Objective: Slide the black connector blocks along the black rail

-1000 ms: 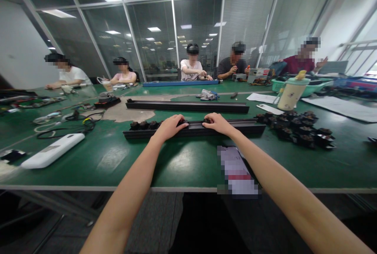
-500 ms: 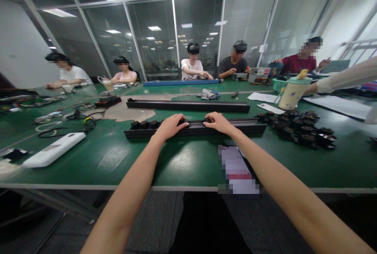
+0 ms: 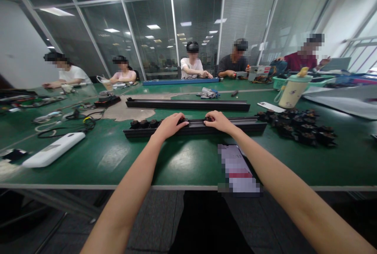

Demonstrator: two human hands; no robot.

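A long black rail (image 3: 250,129) lies across the green table in front of me. Several small black modules (image 3: 143,123) sit in a row in its left part. My left hand (image 3: 168,126) curls over the rail, fingers closed on a black module (image 3: 184,120) that they partly cover. Farther right along the same rail, my right hand (image 3: 220,122) grips another black module (image 3: 209,119) between thumb and fingers. A gap of bare rail separates the two hands. More such modules are heaped in a pile (image 3: 306,133) off the rail's right end.
Behind lies a second black rail (image 3: 188,105). A phone (image 3: 240,167) rests near the front edge, a white device (image 3: 55,150) and cables (image 3: 79,117) to the left. A cream tumbler (image 3: 294,92) stands beyond the pile. Several people sit across the table.
My hands stay in almost the same place on the rail. At the right, another person's sleeved arm has left the view, and the paper sheet near the tumbler is gone from its spot.
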